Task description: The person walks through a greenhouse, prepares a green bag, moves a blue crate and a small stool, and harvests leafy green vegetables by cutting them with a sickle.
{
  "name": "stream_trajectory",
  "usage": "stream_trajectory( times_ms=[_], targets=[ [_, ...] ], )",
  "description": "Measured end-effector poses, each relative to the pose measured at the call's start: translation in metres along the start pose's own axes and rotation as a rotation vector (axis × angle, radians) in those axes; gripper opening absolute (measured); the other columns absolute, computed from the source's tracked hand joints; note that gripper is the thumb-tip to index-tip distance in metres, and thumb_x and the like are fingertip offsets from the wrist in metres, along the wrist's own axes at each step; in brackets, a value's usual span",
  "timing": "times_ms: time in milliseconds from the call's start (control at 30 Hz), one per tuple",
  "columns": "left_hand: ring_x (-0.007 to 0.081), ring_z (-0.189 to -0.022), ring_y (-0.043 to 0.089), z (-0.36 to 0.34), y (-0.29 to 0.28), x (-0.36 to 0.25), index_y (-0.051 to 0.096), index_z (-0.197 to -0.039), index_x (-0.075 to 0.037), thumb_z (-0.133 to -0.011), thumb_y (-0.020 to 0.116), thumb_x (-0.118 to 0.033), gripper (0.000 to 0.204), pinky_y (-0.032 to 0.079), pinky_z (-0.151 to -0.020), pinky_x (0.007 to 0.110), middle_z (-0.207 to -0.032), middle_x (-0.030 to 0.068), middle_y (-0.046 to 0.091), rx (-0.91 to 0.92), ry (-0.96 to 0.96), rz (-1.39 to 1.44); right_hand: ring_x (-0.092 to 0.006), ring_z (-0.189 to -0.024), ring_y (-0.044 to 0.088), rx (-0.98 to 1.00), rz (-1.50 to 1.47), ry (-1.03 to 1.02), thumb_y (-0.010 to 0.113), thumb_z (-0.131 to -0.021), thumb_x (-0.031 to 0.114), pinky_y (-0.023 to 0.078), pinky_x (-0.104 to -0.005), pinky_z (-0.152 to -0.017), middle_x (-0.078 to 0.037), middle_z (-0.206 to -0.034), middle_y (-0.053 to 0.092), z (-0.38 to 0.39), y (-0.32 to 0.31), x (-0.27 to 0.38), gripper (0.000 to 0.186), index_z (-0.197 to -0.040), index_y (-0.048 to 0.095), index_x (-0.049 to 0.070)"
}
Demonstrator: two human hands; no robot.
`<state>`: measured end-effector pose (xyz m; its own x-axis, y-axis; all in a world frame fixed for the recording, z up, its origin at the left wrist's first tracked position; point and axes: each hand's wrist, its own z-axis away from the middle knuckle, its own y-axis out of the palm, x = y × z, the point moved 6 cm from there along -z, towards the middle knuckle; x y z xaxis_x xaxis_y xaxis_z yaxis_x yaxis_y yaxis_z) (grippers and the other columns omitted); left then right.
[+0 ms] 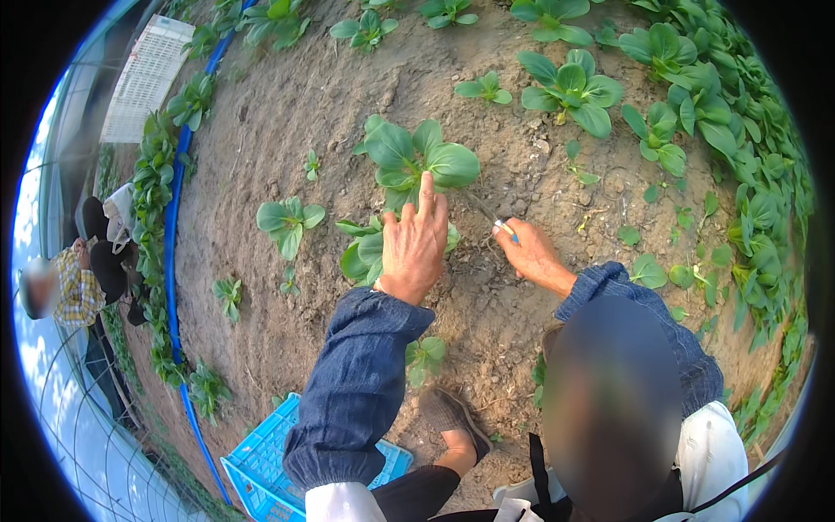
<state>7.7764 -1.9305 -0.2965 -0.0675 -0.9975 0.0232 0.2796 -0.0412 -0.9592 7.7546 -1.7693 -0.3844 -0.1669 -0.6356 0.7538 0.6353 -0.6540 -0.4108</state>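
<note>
A leafy green bok choy plant [422,158] grows from the soil in front of me. My left hand [416,242] reaches to its near side, index finger stretched out against the lower leaves and the other fingers slightly bent. I see nothing held in that hand. To the right, my right hand [532,254] is closed around the pale, blue-tipped handle of a small knife [484,210]. Its thin dark blade slants toward the plant's base, where leaves hide the tip. Partly behind my left hand, another bok choy [365,252] spreads its leaves.
Smaller seedlings [290,226] dot the brown soil [252,130]; dense greens [757,217] line the right. A blue hose [172,252] runs along the left, with a white crate [148,74] and a seated person [83,278] beyond. A blue crate [261,461] stands beside my left arm.
</note>
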Motion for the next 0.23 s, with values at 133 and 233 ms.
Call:
stream_trajectory(
  times_ms=[133, 233],
  targets=[
    [0.0334, -0.104, 0.057, -0.007, 0.016, 0.037, 0.045, -0.122, -0.005, -0.055, 0.068, -0.001, 0.071, 0.047, -0.08, 0.047, -0.142, 0.0208, 0.03, 0.074, -0.142, 0.136, -0.0382, -0.062, 0.061, -0.076, 0.03, -0.206, 0.058, -0.087, 0.033, 0.044, -0.0443, -0.054, -0.02, -0.067, 0.06, 0.007, 0.002, 0.027, 0.033, -0.085, 0.051, 0.001],
    [0.0336, -0.108, 0.056, -0.008, 0.032, 0.041, 0.043, -0.127, -0.01, -0.056, 0.068, -0.002, 0.076, 0.047, -0.083, 0.049, -0.144, 0.0216, 0.028, 0.118, -0.174, 0.176, -0.0373, -0.065, 0.062, -0.067, -0.012, -0.233, 0.063, -0.083, 0.033, 0.046, -0.044, -0.057, -0.019, -0.067, 0.06, -0.003, -0.001, 0.051, 0.035, -0.085, 0.049, 0.001]
  ],
)
